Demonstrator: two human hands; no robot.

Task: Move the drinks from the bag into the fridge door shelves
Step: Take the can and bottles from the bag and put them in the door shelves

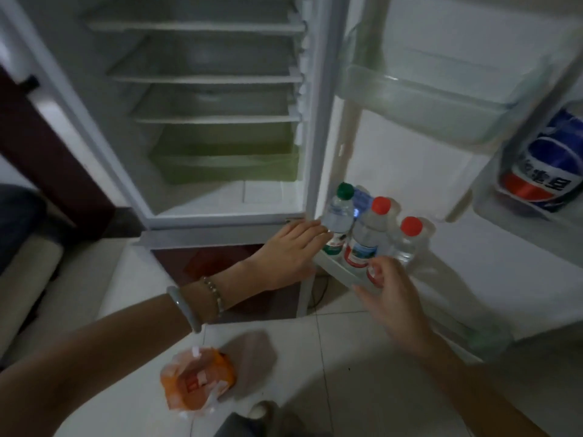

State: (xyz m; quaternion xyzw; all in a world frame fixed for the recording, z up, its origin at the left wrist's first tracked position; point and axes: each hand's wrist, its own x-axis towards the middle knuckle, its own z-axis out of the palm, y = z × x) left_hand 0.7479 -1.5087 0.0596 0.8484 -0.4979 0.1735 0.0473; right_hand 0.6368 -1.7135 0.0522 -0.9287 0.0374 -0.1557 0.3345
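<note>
The single head-worn view looks forward and down, close on the open fridge door [473, 197] and floor [362, 373].

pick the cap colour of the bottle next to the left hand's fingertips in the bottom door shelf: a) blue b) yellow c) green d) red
c: the left hand reaches to the bottle with the green cap, the leftmost in the bottom door shelf; the two red-capped bottles stand further right, by the right hand.
</note>
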